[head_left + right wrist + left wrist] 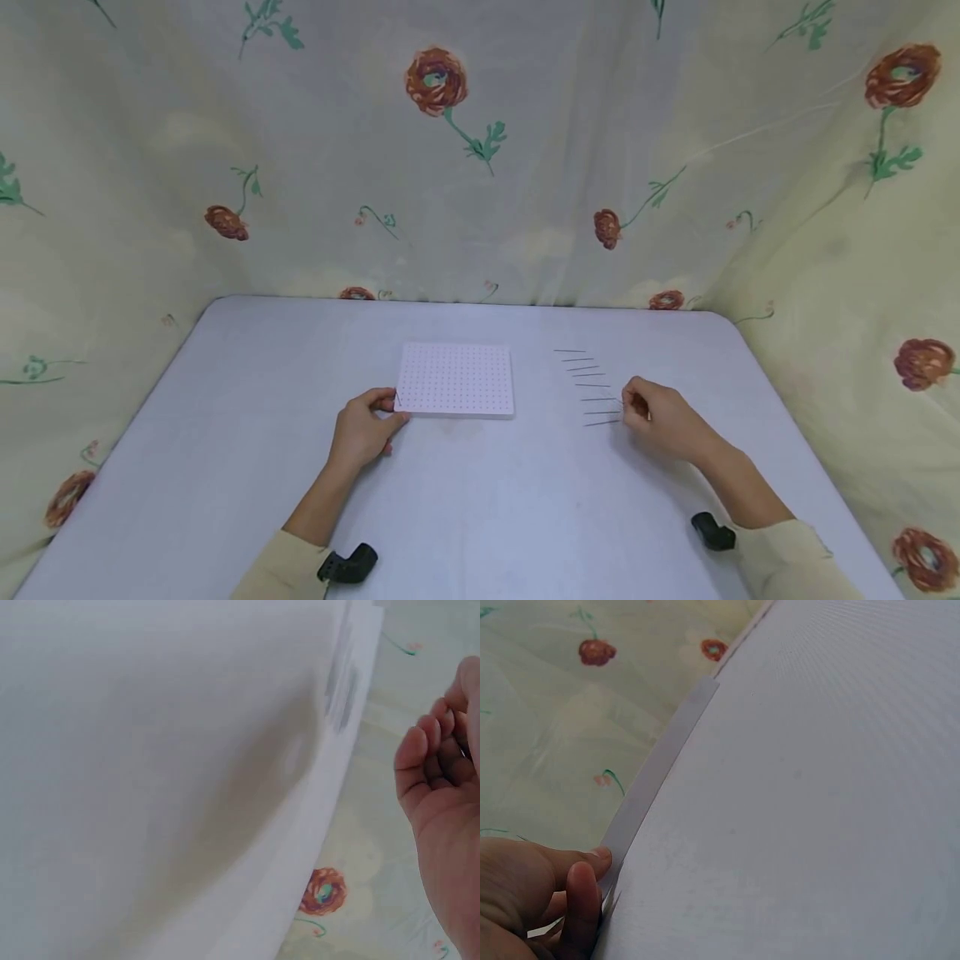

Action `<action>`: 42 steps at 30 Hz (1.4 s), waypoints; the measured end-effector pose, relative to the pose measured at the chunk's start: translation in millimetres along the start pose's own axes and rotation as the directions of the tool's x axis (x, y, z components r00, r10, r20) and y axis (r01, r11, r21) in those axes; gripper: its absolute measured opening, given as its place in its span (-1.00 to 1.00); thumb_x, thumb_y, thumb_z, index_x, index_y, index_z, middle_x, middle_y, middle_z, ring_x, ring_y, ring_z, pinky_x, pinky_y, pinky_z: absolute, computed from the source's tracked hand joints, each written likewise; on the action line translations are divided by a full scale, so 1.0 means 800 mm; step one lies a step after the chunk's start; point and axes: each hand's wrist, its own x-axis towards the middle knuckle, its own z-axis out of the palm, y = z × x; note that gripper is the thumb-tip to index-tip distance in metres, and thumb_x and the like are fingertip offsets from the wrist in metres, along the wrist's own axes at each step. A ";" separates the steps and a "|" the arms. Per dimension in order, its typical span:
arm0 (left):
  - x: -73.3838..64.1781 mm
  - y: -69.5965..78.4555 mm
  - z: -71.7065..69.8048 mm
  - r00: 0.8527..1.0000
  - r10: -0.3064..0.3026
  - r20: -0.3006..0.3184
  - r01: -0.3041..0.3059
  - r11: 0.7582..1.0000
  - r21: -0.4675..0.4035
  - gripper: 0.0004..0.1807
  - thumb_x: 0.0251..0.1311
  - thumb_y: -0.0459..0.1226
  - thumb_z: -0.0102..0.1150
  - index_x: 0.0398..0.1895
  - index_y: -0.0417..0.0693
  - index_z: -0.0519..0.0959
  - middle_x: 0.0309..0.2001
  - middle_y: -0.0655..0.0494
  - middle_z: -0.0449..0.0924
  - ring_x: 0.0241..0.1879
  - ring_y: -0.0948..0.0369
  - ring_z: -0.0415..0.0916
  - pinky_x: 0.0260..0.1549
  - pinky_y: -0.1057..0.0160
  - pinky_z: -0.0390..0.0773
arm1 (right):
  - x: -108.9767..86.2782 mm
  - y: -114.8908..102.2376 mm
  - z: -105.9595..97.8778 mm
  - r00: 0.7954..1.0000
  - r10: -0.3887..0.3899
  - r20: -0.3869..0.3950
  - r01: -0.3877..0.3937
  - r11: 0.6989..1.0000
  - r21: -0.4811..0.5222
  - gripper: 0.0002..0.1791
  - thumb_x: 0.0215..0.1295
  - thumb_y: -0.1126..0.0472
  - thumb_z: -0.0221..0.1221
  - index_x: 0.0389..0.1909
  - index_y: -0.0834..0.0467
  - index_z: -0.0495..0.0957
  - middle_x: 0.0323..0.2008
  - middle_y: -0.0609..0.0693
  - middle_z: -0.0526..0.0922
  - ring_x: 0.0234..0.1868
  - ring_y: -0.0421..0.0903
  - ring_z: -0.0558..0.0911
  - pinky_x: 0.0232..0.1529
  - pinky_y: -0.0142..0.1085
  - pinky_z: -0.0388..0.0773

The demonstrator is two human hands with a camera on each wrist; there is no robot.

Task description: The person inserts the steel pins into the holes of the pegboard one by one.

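Observation:
A white pegboard (454,380) with rows of small holes lies on the table. My left hand (364,427) grips its near left corner between thumb and fingers; the left wrist view also shows the fingers (581,874) at the board's pale edge (656,765). A short dark line shows on the board beside that hand. Several thin dark sticks (592,385) lie in a slanting row to the right. At their right ends, my right hand (663,417) has its fingers curled, pinching a faint thin stick at the fingertips. In the right wrist view the fingertips (412,750) show no stick clearly.
The white table (480,508) has rounded far corners. A flower-patterned curtain (525,233) hangs behind it and at both sides. A black device is worn at the left wrist (348,564) and another at the right (712,532).

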 end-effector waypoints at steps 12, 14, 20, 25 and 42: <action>-0.004 -0.003 -0.002 1.000 -0.007 0.000 0.007 1.000 -0.020 -0.46 0.18 -0.35 0.40 0.25 -0.24 0.54 -0.08 -0.10 0.60 -0.73 0.28 0.44 -0.71 0.41 0.48 | 0.023 -0.028 -0.010 0.972 0.217 -0.088 -0.194 0.957 0.216 -0.71 0.53 0.12 0.13 0.00 0.25 0.64 -0.15 0.20 0.72 -0.18 0.02 0.64 -0.27 -0.43 0.58; -0.004 -0.002 -0.003 1.000 -0.008 -0.003 0.008 1.000 -0.023 -0.46 0.18 -0.36 0.40 0.25 -0.23 0.55 -0.08 -0.10 0.61 -0.73 0.28 0.44 -0.71 0.41 0.48 | 0.028 -0.031 -0.011 0.958 0.278 -0.066 -0.246 0.921 0.303 -0.61 0.54 0.01 0.11 0.02 0.28 0.62 -0.16 0.18 0.72 -0.18 -0.07 0.68 -0.23 -0.44 0.63; -0.004 -0.001 -0.001 1.000 -0.021 -0.009 0.020 1.000 -0.018 -0.47 0.17 -0.34 0.41 0.24 -0.21 0.56 -0.10 -0.09 0.62 -0.74 0.27 0.43 -0.72 0.43 0.45 | 0.041 -0.041 -0.013 0.924 0.379 0.045 -0.312 0.681 0.663 -0.58 0.52 0.00 0.12 -0.02 0.33 0.48 -0.10 -0.07 0.72 -0.11 -0.37 0.75 0.09 -0.38 0.67; -0.004 -0.001 0.001 1.000 -0.014 -0.011 0.013 0.999 -0.030 -0.48 0.17 -0.35 0.41 0.23 -0.21 0.56 -0.11 -0.09 0.63 -0.75 0.27 0.42 -0.72 0.42 0.46 | 0.053 -0.053 -0.007 0.891 0.446 0.086 -0.305 0.449 0.840 -0.71 0.43 0.12 0.23 -0.06 0.24 0.44 -0.24 -0.18 0.74 -0.16 -0.29 0.79 -0.02 -0.40 0.70; -0.003 0.001 -0.003 1.000 0.013 -0.014 -0.014 0.999 -0.037 -0.50 0.17 -0.37 0.40 0.21 -0.22 0.57 -0.14 -0.08 0.65 -0.76 0.29 0.43 -0.73 0.41 0.49 | 0.117 -0.140 0.054 0.854 0.514 -0.077 -0.235 0.513 0.825 -0.68 0.33 0.21 0.33 0.00 0.31 0.64 -0.21 0.02 0.75 -0.27 -0.22 0.81 -0.10 -0.30 0.75</action>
